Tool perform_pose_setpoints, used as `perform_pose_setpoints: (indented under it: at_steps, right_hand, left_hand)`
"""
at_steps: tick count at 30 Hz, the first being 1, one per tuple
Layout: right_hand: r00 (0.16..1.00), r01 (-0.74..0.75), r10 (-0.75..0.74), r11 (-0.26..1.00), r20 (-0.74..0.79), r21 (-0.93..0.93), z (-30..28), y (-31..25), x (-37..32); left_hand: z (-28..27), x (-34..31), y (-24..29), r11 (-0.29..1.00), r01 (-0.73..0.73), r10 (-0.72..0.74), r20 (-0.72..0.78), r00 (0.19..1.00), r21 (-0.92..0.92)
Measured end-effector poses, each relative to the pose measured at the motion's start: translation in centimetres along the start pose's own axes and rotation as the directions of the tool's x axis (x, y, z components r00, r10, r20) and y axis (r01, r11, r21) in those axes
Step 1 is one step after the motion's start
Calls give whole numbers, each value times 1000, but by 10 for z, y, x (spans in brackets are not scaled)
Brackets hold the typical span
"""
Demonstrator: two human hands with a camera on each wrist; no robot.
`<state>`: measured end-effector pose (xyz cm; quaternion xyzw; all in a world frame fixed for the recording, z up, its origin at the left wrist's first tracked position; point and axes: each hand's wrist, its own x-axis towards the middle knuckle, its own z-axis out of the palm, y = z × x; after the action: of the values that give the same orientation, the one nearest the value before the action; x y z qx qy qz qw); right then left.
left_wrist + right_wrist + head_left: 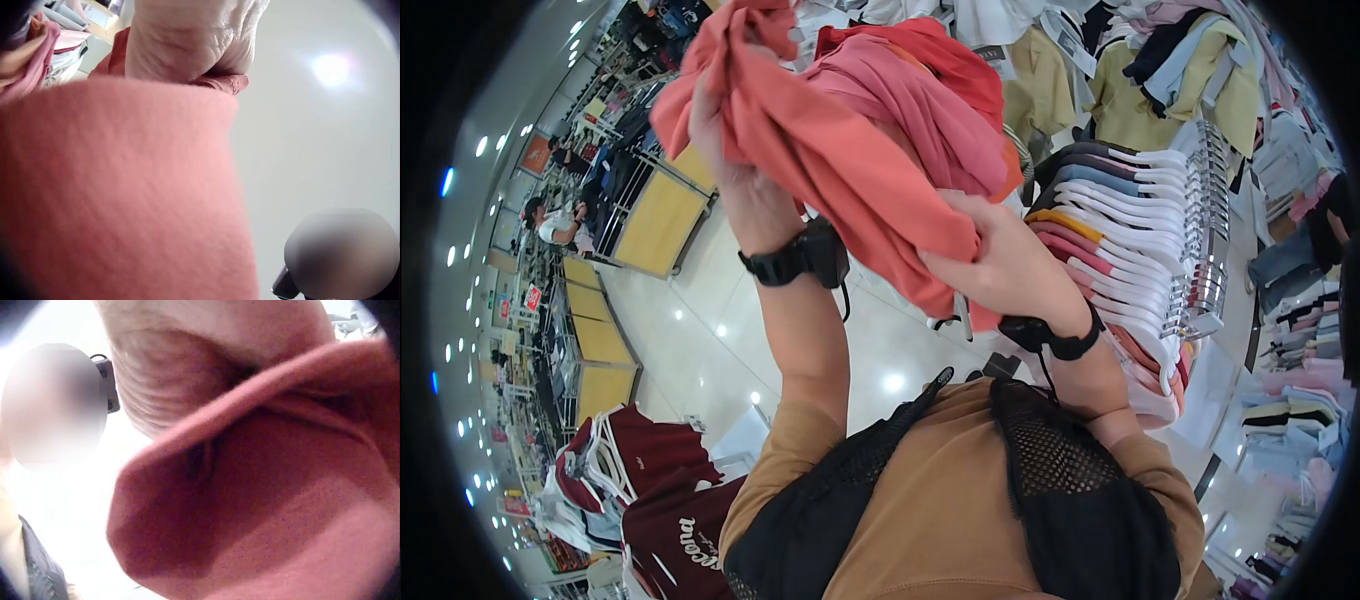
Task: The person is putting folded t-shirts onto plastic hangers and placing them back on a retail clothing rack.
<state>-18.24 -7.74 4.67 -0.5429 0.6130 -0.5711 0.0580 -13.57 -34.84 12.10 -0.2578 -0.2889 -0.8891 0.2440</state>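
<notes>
A coral garment [830, 170] stretches bunched and twisted between my two raised hands in the head view. My left hand [735, 185] holds its far left end, and folds of cloth cover most of the fingers. At the lower right end my right hand [990, 250] grips the fabric, thumb on top. In the left wrist view the cloth [125, 187] hangs broad and close below the left palm [187, 40]. The right wrist view shows an open fold of it [250, 506] under the right hand [181, 375]. Behind it hang a pink garment [910, 105] and a red one [950, 60].
Right of my hands, a rack holds several tops on white hangers [1140, 240]. Yellow tops [1135, 90] hang farther back. Maroon clothes [665, 465] hang at lower left. Wooden-fronted display units [660, 225] and a person [555, 222] stand across the tiled floor [720, 330].
</notes>
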Motion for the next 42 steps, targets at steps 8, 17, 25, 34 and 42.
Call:
perform_pose_setpoints:
  at_steps: [8, 17, 25, 34, 42]
  right_hand:
    - [831, -384, 353, 923, 431, -16, -29, -33, -58]
    - [955, -271, 132, 752, 266, 601, -20, 2, -139]
    - [900, -416, 367, 553, 237, 722, -28, -13, -173]
    - [942, -334, 288, 835, 170, 437, -64, -47, -223]
    - [858, -514, 468, 768, 212, 382, -95, -42, -308]
  left_hand:
    - [50, -83, -21, 995, 101, -90, 273, 958, -24]
    - [51, -202, -73, 928, 210, -260, 132, 956, 307]
    - [47, -284, -89, 564, 548, -517, -253, 818, 618]
    - [62, -293, -157, 669, 434, 204, -711, 673, 603]
    - [93, -282, -156, 576, 247, 473, -564, 678, 780]
